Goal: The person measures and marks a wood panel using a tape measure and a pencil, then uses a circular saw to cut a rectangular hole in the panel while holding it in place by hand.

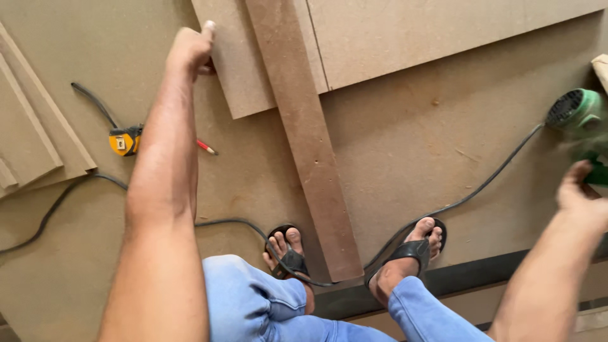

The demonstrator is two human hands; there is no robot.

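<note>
Left hand [190, 47]: closed on the edge of the pale brown fibreboard panel [244, 69]
Right hand [579, 190]: reaching the green power tool [579, 117], grip unclear
Risk: black cord [481, 183] by feet could snag

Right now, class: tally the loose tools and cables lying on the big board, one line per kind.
Tape measure: 1
Red pencil: 1
Green power tool, by the right hand: 1
Black cable: 1
Total: 4
</note>
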